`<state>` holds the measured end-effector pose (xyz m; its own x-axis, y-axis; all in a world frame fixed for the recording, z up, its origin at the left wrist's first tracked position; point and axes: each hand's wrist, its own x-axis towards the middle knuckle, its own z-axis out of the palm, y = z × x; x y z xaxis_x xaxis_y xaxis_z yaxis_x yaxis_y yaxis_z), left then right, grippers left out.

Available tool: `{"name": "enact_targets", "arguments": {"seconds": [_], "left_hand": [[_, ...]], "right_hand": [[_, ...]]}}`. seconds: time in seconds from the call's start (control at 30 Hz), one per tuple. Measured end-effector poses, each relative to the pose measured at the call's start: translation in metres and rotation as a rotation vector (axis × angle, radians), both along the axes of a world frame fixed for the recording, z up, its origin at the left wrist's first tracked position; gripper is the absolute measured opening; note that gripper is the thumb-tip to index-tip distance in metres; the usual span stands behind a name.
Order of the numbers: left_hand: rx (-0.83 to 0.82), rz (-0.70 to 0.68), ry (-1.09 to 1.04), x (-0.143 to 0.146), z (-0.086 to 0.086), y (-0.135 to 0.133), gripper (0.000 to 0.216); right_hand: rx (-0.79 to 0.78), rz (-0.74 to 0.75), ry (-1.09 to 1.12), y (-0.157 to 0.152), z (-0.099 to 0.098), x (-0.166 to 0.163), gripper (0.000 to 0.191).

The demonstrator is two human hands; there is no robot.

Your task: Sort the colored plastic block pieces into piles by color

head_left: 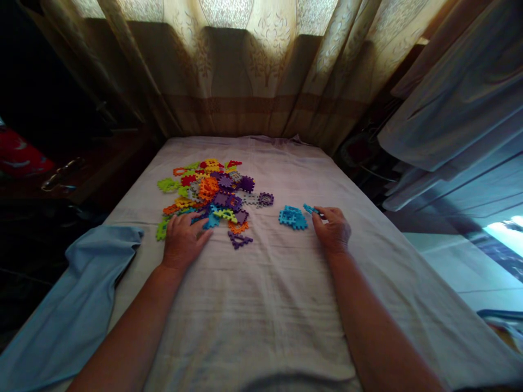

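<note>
A mixed heap of toothed plastic building pieces (208, 189) in orange, purple, green, red, yellow, grey and blue lies left of centre on the cloth. My left hand (183, 239) rests at the heap's near edge, fingers spread over some blue and green pieces. To the right, my right hand (333, 228) pinches a blue toothed piece (309, 209) between thumb and fingers. Just left of it sits a small group of blue pieces (292, 217). A purple triangular piece (239, 240) lies apart at the near side of the heap.
A pale wrinkled cloth (261, 305) covers the surface under the pieces. Light-blue fabric (96, 272) hangs over its left edge. Patterned curtains (261, 71) close off the far side. Draped cloth (453, 114) hangs on the right, and a red object (20, 152) is at far left.
</note>
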<state>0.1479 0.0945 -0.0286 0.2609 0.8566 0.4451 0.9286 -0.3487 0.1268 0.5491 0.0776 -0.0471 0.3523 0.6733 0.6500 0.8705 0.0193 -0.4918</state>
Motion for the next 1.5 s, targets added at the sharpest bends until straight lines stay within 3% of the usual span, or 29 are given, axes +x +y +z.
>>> {"name": "enact_targets", "arguments": {"seconds": [0.5,0.73,1.0,1.1,1.27,1.5], "left_hand": [[0.041,-0.118,-0.051,0.006,0.000,0.000,0.016],[0.098,-0.192,-0.156,0.004,-0.001,0.001,0.021],[-0.012,-0.166,-0.372,0.009,0.008,-0.003,0.026],[-0.003,-0.121,-0.456,0.014,0.013,-0.006,0.027],[-0.097,-0.101,-0.582,0.033,0.014,-0.016,0.031],[-0.223,-0.234,-0.679,0.060,0.011,-0.029,0.029]], "right_hand": [[-0.136,0.163,-0.048,-0.003,-0.001,-0.010,0.027],[-0.077,0.147,-0.045,-0.002,0.001,-0.013,0.030],[0.029,0.162,-0.058,-0.004,0.012,-0.027,0.027],[0.047,0.257,-0.078,-0.009,0.018,-0.049,0.024],[0.005,0.554,-0.133,-0.020,0.022,-0.094,0.022],[-0.082,0.815,-0.051,-0.027,0.017,-0.124,0.023]]}}
